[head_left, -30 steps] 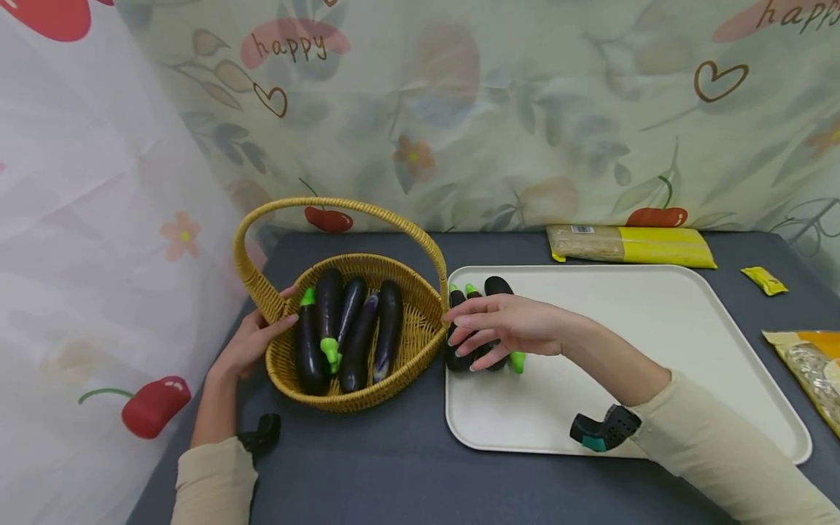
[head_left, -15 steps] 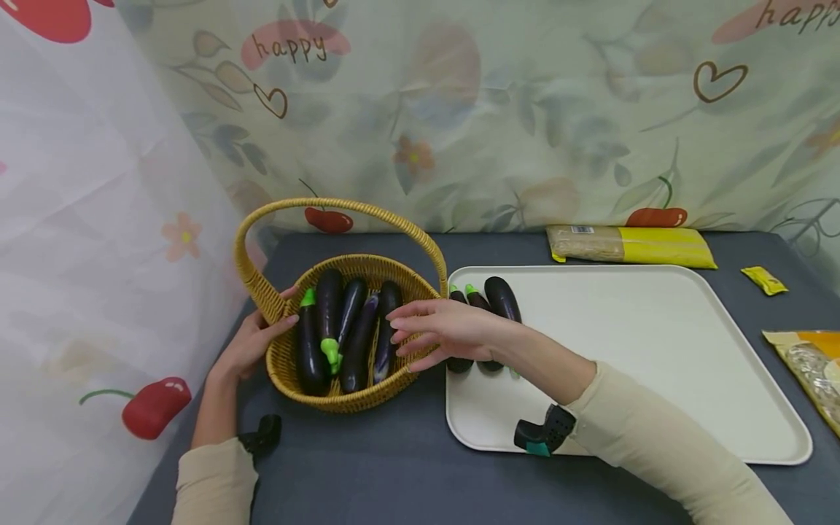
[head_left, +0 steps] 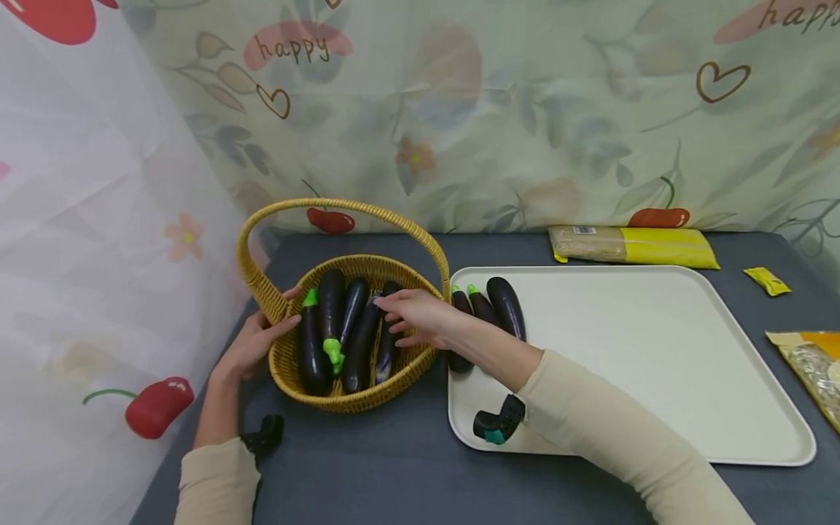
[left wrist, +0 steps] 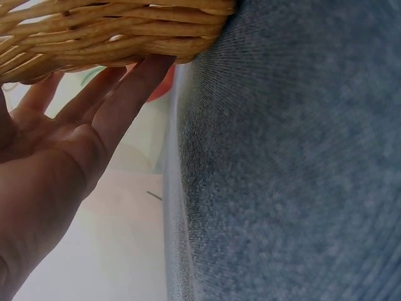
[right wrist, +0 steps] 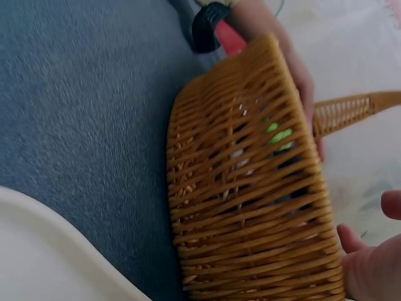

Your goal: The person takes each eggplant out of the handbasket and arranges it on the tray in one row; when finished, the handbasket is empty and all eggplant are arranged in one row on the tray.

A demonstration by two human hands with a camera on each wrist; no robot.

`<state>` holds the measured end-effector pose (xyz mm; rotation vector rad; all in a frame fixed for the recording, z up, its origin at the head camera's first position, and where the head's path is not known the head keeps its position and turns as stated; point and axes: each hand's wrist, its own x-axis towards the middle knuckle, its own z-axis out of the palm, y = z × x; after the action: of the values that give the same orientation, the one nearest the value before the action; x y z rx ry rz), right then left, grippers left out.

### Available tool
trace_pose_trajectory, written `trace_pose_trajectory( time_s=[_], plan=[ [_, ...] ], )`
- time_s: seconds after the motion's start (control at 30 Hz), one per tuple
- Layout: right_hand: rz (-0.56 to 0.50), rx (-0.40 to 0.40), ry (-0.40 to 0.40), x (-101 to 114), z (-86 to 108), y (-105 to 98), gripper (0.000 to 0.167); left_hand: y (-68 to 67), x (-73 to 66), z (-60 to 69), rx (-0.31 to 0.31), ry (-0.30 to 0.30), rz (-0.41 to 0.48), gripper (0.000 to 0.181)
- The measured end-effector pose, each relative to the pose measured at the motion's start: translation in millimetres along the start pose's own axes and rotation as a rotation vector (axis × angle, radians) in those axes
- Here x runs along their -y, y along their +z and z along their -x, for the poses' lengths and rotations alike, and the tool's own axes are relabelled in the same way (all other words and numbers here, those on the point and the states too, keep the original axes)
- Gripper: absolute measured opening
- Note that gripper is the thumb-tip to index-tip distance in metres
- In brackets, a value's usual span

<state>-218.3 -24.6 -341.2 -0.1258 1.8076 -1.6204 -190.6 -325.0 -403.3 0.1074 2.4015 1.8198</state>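
Eggplants [head_left: 359, 350] split between basket [head_left: 354, 402] and tray [head_left: 623, 364]

The right hand [head_left: 423, 321] is over the basket, thumb and fingers apart with nothing seen gripped between them; whether a fingertip touches the eggplant just beneath I can't tell. The left hand [head_left: 252, 343] holds the basket's far side near the foot of the handle [head_left: 341, 206], thumb over the rim, fingers along the outside.

In the basket I count five eggplants, side by side, some with bright green caps showing. Three more lie together at the tray's near-basket end, partly behind the right forearm; the rest of its white surface is bare. So I'd judge the work partway along, with eggplants in both places.

Beyond the tray, on the worktop [head_left: 367, 474], lie a long packet [head_left: 633, 246], a small yellow packet [head_left: 767, 281] and a clear-windowed bag [head_left: 814, 372].
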Motion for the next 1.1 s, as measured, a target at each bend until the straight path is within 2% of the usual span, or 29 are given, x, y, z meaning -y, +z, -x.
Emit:
trace_pose_trajectory(
  time_s=[0.17,0.4,0.67,0.83,0.97,1.1],
  plan=[
    [0.011,-0.074,0.026,-1.3,-13.3,0.1,0.049,0.5,-0.8,0.0,-0.004,-0.008,-0.001,0.066],
    [0.047,-0.165,0.026,-1.5,-21.6,2.4,0.036,-0.1,-1.1,0.6,-0.002,-0.009,-0.006,0.066],
    [0.086,-0.203,0.027,-0.4,-21.8,2.9,0.021,1.1,-2.2,1.2,0.001,-0.007,0.014,0.065],
    [0.079,-0.189,0.043,-1.0,-21.3,1.4,0.022,2.2,-4.1,2.0,0.006,-0.002,0.019,0.065],
    [0.089,-0.153,0.08,-1.7,-22.0,1.0,0.047,1.9,-4.2,2.8,0.013,0.003,0.027,0.064],
    [0.099,-0.128,0.107,-2.1,-24.4,1.8,0.052,1.1,-3.0,2.8,0.011,0.002,0.032,0.064]
  ],
)
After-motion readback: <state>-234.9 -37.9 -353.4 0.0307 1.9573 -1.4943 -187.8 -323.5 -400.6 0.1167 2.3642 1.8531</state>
